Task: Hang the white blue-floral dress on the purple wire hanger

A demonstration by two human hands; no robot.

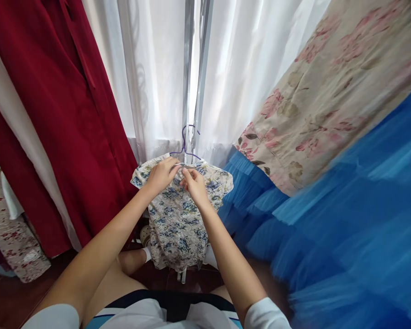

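Observation:
A white garment with a blue floral print [178,224] hangs on a purple hanger [184,145] in front of me. Its neckline is where both hands meet. With fingers pinched, my left hand [162,174] grips the neckline just left of its middle. My right hand [193,183] has its thumb and fingertips closed at the middle of the same edge, close beside the left fingertips. Any small fastener between the fingertips is too small to make out.
Dark red cloth [78,114] hangs at the left. On the right are a pink-flowered cloth [315,109] and blue tulle [345,237]. Behind the hanger stand grey metal uprights [188,68] and white curtains [239,59]. Dark tiles [17,297] cover the floor.

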